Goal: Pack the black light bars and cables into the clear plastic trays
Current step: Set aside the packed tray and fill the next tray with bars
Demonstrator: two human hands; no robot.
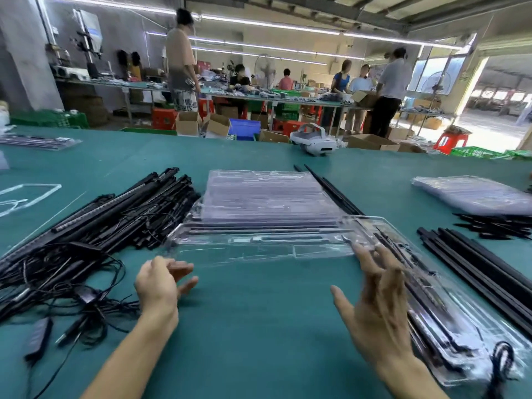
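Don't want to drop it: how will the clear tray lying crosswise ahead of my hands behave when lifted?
Probably light: the clear tray looks thin, see-through plastic. Long and shallow, it would likely bend or sag. Its glossy surface may slip.

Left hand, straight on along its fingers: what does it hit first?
Probably the near rim of the clear plastic tray, just ahead of the left hand, whose relaxed fingers aim right and slightly away. Only green table cover lies between. The hand's height is unclear, so it might pass over the rim.
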